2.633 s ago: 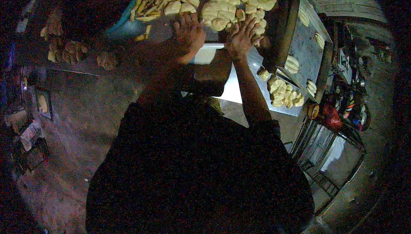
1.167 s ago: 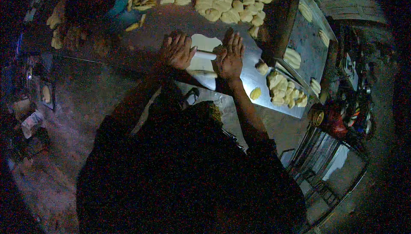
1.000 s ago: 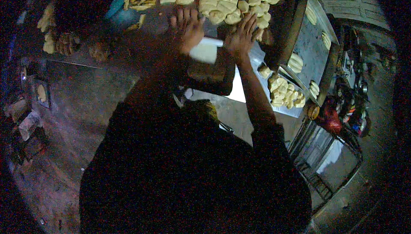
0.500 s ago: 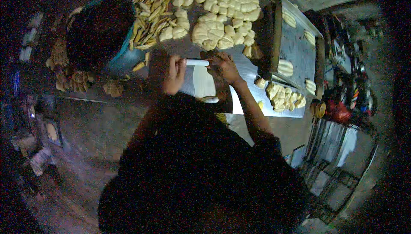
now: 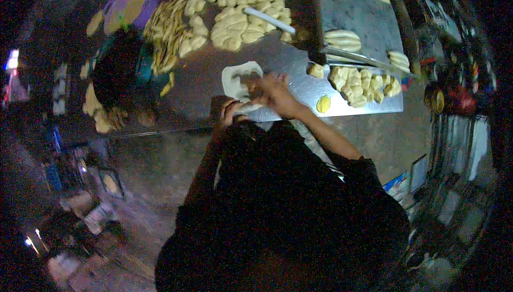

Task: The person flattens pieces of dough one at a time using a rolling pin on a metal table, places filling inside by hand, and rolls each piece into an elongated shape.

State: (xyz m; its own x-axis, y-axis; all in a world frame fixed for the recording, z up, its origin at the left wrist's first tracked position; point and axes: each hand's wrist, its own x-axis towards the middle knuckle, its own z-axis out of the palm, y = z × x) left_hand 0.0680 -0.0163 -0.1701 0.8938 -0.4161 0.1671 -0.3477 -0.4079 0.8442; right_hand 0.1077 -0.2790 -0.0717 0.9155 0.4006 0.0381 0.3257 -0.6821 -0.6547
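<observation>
We look down at two bare hands over a pale, flat sheet (image 5: pixel 231 82) of dough near the front edge of a metal desk (image 5: pixel 197 86). The left hand (image 5: pixel 227 111) has its fingers bent at the sheet's near edge; the right hand (image 5: pixel 276 95), blurred, reaches over its right side. We cannot tell whether either grips the dough. To the right, we find a yellow lump (image 5: pixel 323 104), then clustered dough pieces (image 5: pixel 354 84). Beyond the sheet, a white rod (image 5: pixel 270 20) lies slantwise across massed dough (image 5: pixel 230 31), with yellowish-brown strips (image 5: pixel 160 38) heaped to its left. At far right, a tray (image 5: pixel 358 17) holds ridged rolls (image 5: pixel 342 40).
</observation>
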